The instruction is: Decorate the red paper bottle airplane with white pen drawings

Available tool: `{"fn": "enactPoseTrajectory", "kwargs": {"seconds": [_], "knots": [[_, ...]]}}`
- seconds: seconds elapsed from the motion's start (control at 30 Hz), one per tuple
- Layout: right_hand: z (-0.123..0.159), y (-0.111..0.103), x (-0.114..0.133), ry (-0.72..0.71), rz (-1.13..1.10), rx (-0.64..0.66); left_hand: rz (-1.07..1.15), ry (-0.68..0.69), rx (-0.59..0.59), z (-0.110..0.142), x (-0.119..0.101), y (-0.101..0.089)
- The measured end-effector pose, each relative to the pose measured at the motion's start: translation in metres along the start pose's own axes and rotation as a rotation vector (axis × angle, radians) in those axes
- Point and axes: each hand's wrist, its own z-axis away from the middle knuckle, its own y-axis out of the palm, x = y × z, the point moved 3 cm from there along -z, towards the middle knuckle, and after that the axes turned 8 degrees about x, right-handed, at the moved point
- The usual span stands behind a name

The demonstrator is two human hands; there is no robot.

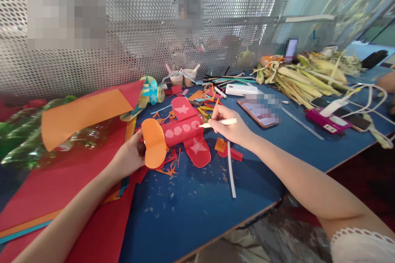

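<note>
Along the near left of the blue bench, large red sheets are lying with orange and blue edges showing beneath them. Just beyond, the left hand is gripping the tail end of a red toy plane, its fingers partly hidden behind the orange tail piece. The right hand is pinching a cream marker, whose tip is touching or nearly touching the last of the pale circles along the plane's body. Both wings are showing a pale star. Colored paper scraps are lying around the plane, and a white strip is stretching toward the near edge. Green plastic bottles are lying at the left, partly under an orange sheet. Farther right, a phone is lying near a white case, and a magenta box is sitting beside cables. Behind these, pale husks are lying heaped, while two small cups are standing before a perforated screen.
</note>
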Motion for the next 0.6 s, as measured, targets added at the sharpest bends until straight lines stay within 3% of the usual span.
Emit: {"fn": "enactPoseTrajectory", "kwargs": {"seconds": [0.17,0.6], "knots": [[0.0002,-0.0007,0.0008,0.004,0.002,-0.023,0.145,-0.046,0.049,-0.0013,0.0014,0.002],[0.0003,0.0009,-0.002,0.003,-0.024,-0.015,0.104,-0.044,0.045,-0.0012,0.0052,0.0009]]}}
